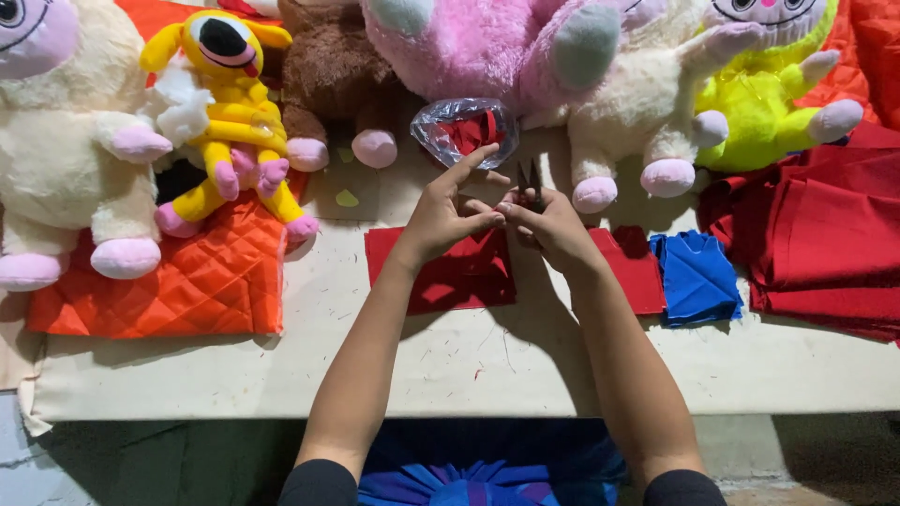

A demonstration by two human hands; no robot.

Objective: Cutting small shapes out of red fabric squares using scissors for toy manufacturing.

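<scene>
yellow one-eyed plush (230,112) | pink plush (487,47) | orange quilted fabric (187,281) | blue cloth (696,277) | stacked red fabric (825,234)

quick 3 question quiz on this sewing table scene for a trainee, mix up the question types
1. True or false: the right hand holds a small pair of dark snips.
2. Multiple choice: what lies folded just right of the red cloth under the hands? A) a green towel B) a blue cloth C) a white sock
3. Fill in: the clear plastic bag beyond the left hand holds something ____ in colour.

Key
1. True; the blades point away from the person.
2. B
3. red
</scene>
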